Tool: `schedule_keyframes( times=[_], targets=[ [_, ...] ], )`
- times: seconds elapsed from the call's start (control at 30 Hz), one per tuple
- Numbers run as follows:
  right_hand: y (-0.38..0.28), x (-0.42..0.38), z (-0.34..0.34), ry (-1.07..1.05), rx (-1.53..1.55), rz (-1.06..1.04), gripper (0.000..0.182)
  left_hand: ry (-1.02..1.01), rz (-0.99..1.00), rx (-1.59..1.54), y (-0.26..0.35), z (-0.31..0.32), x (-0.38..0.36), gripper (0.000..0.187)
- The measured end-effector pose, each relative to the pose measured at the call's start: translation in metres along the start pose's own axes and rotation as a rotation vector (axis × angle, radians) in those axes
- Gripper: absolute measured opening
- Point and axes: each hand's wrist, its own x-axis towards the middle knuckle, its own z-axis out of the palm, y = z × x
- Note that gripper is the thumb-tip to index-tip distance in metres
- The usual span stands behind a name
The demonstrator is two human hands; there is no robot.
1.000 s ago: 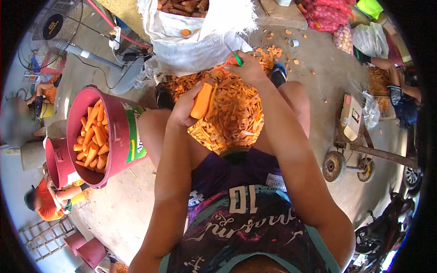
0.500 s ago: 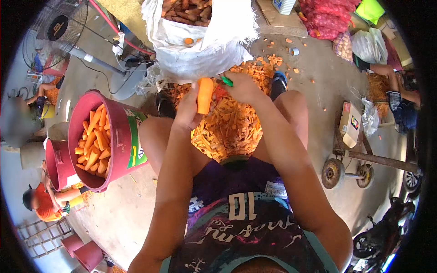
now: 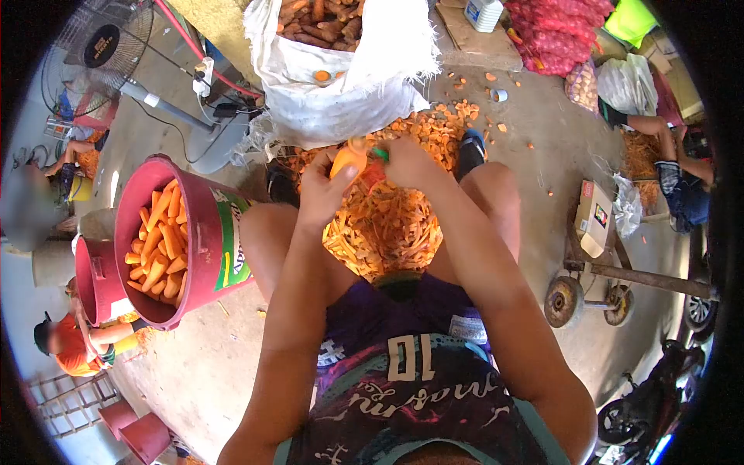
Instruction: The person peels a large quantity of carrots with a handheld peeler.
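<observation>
My left hand (image 3: 324, 188) is closed round an orange carrot (image 3: 348, 160), whose upper end tilts to the right. Just right of it, my right hand (image 3: 405, 161) grips a tool with a green handle (image 3: 380, 154); its working end is too small to make out. The two hands nearly meet. Beneath them, between my legs, lies a heap of orange peelings (image 3: 381, 232). Past the hands stands a white sack (image 3: 333, 93) with unpeeled carrots (image 3: 322, 23) in its open top.
Left of my leg is a red bin (image 3: 203, 240) of peeled carrots (image 3: 159, 252). A fan (image 3: 101, 45) stands at the upper left. Wheeled cart (image 3: 620, 270) and carton (image 3: 593, 219) are at right. People sit at both sides, one in an orange shirt (image 3: 75, 353).
The carrot has gone from nearly upright to tilted, and my left hand has shifted round it. My right hand has moved slightly down and stays close to the carrot.
</observation>
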Motion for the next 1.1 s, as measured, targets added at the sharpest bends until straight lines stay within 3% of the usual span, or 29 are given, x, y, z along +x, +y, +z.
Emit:
schedule_keyframes(
  times=[0.03,0.07,0.1,0.17,0.2,0.23,0.27,0.3,0.33,0.4,0.43,0.53,0.6,0.63,0.7,0.73,0.8,0.87,0.93,1.03,1.1],
  targets=[
    [0.017,0.007,0.004,0.003,0.001,0.002,0.033,-0.130,0.098,-0.154,-0.002,-0.004,-0.001,0.035],
    [0.039,0.016,0.011,-0.132,-0.063,0.071,0.033,-0.261,0.198,-0.303,-0.001,-0.008,0.000,0.038],
    [0.048,0.022,0.016,-0.270,-0.124,0.140,0.034,-0.266,0.199,-0.295,0.002,-0.012,-0.001,0.038],
    [0.027,0.016,-0.005,-0.185,-0.122,0.105,0.031,-0.129,0.123,-0.297,0.010,-0.016,0.000,0.043],
    [0.029,0.019,-0.011,-0.153,-0.108,0.122,0.031,0.042,0.066,-0.246,0.018,-0.022,-0.003,0.046],
    [0.031,0.021,-0.019,-0.118,-0.092,0.140,0.030,0.077,0.116,-0.269,0.017,-0.044,0.001,0.050],
    [0.031,0.023,-0.031,-0.103,-0.101,0.131,0.030,0.345,0.168,-0.397,0.047,-0.037,-0.016,0.058],
    [0.029,0.023,-0.048,-0.072,-0.072,0.129,0.032,0.155,0.224,-0.783,0.006,-0.109,0.016,0.069],
    [0.026,0.023,-0.064,-0.045,-0.037,0.129,0.035,0.022,0.383,-0.902,0.049,-0.126,0.004,0.078],
    [0.019,0.028,-0.096,-0.009,-0.027,0.125,0.031,0.044,0.646,-1.389,0.077,-0.178,0.008,0.087],
    [0.017,0.032,-0.106,0.013,-0.021,0.119,0.029,0.189,0.629,-1.478,0.092,-0.189,0.006,0.085],
    [0.031,0.057,-0.115,0.005,-0.024,0.097,0.029,0.260,0.563,-1.301,0.109,-0.205,0.022,0.070],
    [0.042,0.072,-0.111,0.000,-0.004,0.114,0.028,0.027,0.368,-1.041,0.109,-0.196,0.045,0.050],
    [0.050,0.074,-0.101,0.032,0.000,0.098,0.030,0.027,0.375,-1.035,0.108,-0.188,0.062,0.050],
    [0.062,0.081,-0.089,0.063,0.008,0.080,0.032,0.114,0.215,-0.672,0.098,-0.166,0.105,0.030],
    [0.067,0.084,-0.085,-0.025,-0.003,0.080,0.028,0.119,0.214,-0.667,0.097,-0.149,0.128,0.030],
    [0.073,0.090,-0.080,-0.128,0.001,0.090,0.024,0.101,0.093,-0.350,0.101,-0.113,0.177,0.021],
    [0.066,0.099,-0.086,-0.076,-0.023,-0.032,0.016,0.054,-0.024,-0.132,0.096,-0.092,0.240,0.021],
    [0.068,0.117,-0.086,-0.106,0.012,0.005,0.014,0.070,-0.052,0.094,0.088,-0.070,0.308,0.031],
    [0.080,0.131,-0.084,-0.162,-0.006,0.045,0.017,0.069,0.061,0.416,0.065,-0.068,0.408,0.033],
    [0.090,0.138,-0.086,-0.231,-0.129,0.020,0.020,0.141,0.237,0.856,0.055,-0.068,0.460,0.039]
  ],
)
